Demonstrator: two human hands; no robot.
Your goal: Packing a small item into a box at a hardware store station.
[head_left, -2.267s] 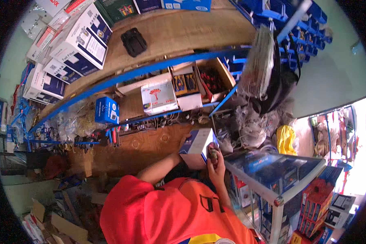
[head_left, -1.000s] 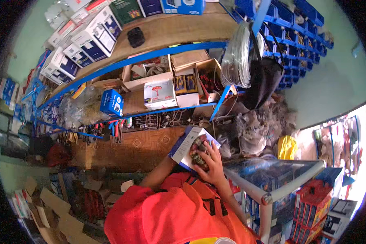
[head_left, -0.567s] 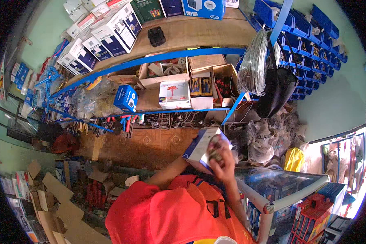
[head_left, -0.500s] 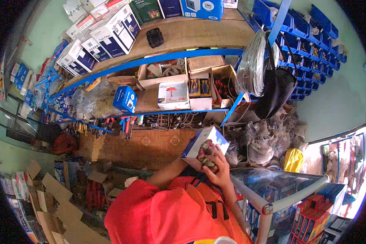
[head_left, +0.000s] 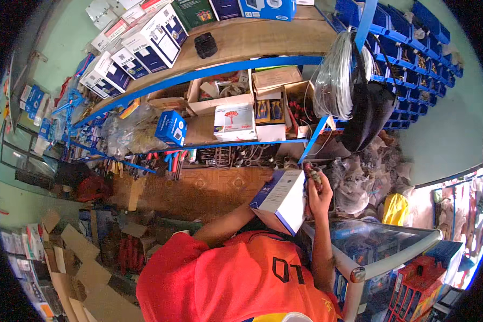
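A white and blue carton [head_left: 287,201] is held up in front of my chest, tilted. My left forearm [head_left: 222,225] reaches to its near left side. The left hand itself is hidden behind the box, so its fingers do not show. On the right side of the carton, my right hand [head_left: 320,198] is closed around a small mottled red and olive bundle [head_left: 315,178]. It looks soft, perhaps a crumpled cloth, but I cannot make out its kind. That bundle is pressed at the carton's right edge.
Ahead, a blue-framed shelf [head_left: 214,75] bears white boxes [head_left: 150,48], a small blue box [head_left: 171,129] and open trays of tools. A wire coil [head_left: 335,78] and a black bag [head_left: 366,115] hang from its post. A glass case [head_left: 383,241] stands close at right; flattened cardboard [head_left: 86,252] lies left.
The carton has turned and come slightly right and nearer. My right hand, with the mottled bundle, has gone from the carton's top face to its right side and upward.
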